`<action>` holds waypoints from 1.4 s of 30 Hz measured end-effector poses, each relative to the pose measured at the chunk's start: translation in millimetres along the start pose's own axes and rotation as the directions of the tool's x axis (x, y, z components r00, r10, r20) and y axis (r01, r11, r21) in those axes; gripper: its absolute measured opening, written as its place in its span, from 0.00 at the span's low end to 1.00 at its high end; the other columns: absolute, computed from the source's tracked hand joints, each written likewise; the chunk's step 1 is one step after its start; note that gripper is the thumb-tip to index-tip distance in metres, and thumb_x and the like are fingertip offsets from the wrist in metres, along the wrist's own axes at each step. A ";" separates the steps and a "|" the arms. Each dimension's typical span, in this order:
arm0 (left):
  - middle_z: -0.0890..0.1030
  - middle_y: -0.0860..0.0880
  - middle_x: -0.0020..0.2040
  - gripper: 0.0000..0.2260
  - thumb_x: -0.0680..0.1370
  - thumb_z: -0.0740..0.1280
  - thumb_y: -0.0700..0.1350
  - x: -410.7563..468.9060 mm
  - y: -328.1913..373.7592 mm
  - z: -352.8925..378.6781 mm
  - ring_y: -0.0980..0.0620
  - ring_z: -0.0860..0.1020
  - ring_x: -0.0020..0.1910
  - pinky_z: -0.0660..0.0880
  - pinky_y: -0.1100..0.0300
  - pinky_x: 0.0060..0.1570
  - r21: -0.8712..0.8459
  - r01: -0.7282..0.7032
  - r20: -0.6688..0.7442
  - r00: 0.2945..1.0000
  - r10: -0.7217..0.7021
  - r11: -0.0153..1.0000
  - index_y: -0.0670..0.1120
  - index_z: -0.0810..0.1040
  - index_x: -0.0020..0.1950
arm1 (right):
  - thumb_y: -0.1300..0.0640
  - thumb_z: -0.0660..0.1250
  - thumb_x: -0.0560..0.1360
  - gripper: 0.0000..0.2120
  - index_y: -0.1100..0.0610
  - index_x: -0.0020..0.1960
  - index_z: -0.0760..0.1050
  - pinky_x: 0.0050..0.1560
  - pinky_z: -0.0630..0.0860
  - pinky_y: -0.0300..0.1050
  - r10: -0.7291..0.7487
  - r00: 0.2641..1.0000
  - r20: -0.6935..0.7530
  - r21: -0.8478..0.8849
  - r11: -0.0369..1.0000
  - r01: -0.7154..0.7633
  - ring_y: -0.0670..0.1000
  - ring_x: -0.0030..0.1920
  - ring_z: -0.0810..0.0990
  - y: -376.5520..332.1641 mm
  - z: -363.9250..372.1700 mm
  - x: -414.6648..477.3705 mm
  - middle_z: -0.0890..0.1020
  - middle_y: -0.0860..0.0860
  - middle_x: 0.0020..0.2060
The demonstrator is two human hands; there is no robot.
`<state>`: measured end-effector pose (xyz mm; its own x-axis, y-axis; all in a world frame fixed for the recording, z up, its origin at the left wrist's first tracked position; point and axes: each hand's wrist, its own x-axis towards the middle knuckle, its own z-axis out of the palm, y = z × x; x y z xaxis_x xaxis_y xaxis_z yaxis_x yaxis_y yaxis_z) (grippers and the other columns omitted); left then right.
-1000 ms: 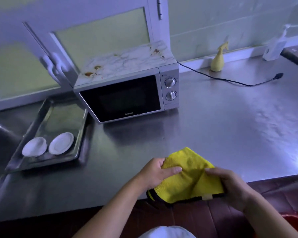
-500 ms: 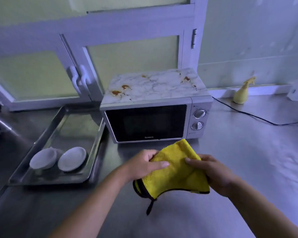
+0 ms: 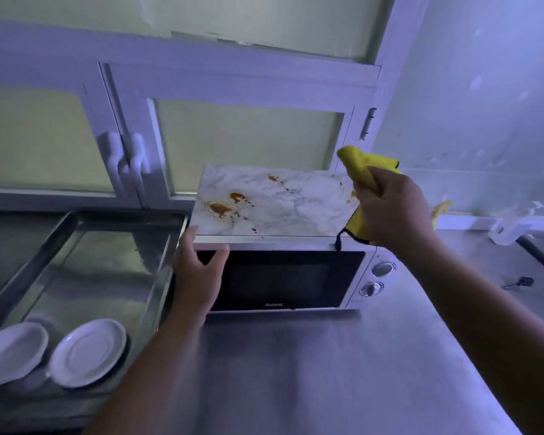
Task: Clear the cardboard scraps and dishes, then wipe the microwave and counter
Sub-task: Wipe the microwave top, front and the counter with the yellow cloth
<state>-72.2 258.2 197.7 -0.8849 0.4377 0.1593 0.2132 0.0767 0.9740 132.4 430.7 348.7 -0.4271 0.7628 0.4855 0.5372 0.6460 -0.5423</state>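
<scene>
Far left: two white plates (image 3: 87, 353) sit side by side at the near end of a steel tray (image 3: 76, 216). The tray is on the steel counter (image 3: 327, 372), just left of the microwave (image 3: 289, 281). Left hand (image 3: 198, 277) grips the microwave's top-left front corner, thumb across the front top edge, fingers up the left side, one fingertip reaching the top panel. The marble-pattern top has orange-brown stains (image 3: 220, 208), heaviest on the left half, with a few specks further right. Right hand (image 3: 393, 211) is raised over the top-right corner, fingers curled tight around a bunched yellow cloth (image 3: 363, 169). Cloth sticks out above and below the fist, lower edge hanging near the top's right edge; can't tell if it touches. Right of that hand a yellow spray bottle (image 3: 442, 208) is mostly hidden. A black plug (image 3: 523, 281) lies on the counter, far right.
</scene>
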 end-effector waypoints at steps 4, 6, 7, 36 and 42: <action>0.73 0.47 0.70 0.29 0.78 0.69 0.53 46.6 -11.5 0.1 0.45 0.73 0.67 0.70 0.49 0.64 -0.013 0.158 -0.054 0.986 -0.159 0.987 0.48 0.64 0.76 | 0.58 0.61 0.79 0.20 0.44 0.69 0.74 0.67 0.67 0.60 -0.194 0.929 0.314 -0.282 0.916 0.286 0.55 0.71 0.71 0.0 68.2 -3.3 0.77 0.47 0.68; 0.77 0.52 0.63 0.21 0.79 0.66 0.54 59.5 -18.3 3.4 0.46 0.75 0.63 0.70 0.55 0.54 -0.004 0.209 -0.014 0.978 -0.209 0.978 0.51 0.69 0.71 | 0.57 0.59 0.80 0.26 0.40 0.75 0.65 0.74 0.54 0.65 0.010 0.856 0.517 -0.372 0.903 0.215 0.51 0.77 0.60 15.6 99.7 -13.3 0.68 0.45 0.75; 0.79 0.57 0.56 0.16 0.79 0.65 0.54 63.0 -22.5 6.0 0.48 0.77 0.58 0.70 0.59 0.48 -0.005 0.202 -0.011 0.979 -0.202 0.979 0.53 0.72 0.66 | 0.56 0.59 0.80 0.27 0.40 0.76 0.62 0.75 0.52 0.65 0.064 0.834 0.548 -0.380 0.907 0.180 0.50 0.79 0.56 25.8 112.7 -20.0 0.63 0.45 0.78; 0.84 0.56 0.49 0.19 0.71 0.72 0.59 65.1 -47.8 15.6 0.58 0.82 0.47 0.76 0.63 0.45 -0.149 0.190 -0.194 0.957 -0.217 0.970 0.54 0.83 0.59 | 0.48 0.70 0.75 0.14 0.56 0.56 0.80 0.32 0.74 0.42 0.571 0.694 0.438 0.686 0.286 -0.669 0.54 0.37 0.82 238.7 83.5 4.9 0.85 0.57 0.45; 0.85 0.46 0.55 0.13 0.70 0.72 0.53 58.4 -38.2 22.1 0.43 0.83 0.56 0.78 0.45 0.60 -0.266 0.289 -0.219 0.911 -0.349 0.920 0.49 0.84 0.52 | 0.49 0.72 0.71 0.08 0.51 0.47 0.81 0.33 0.76 0.40 0.454 0.766 0.455 0.767 0.237 -0.596 0.52 0.38 0.84 255.4 89.4 9.1 0.86 0.53 0.43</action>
<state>-122.9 300.6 166.2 -0.9714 0.1756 -0.1599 -0.1695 -0.0414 0.9847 200.7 605.2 153.4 -0.4147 0.8907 -0.1864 -0.1763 -0.2796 -0.9438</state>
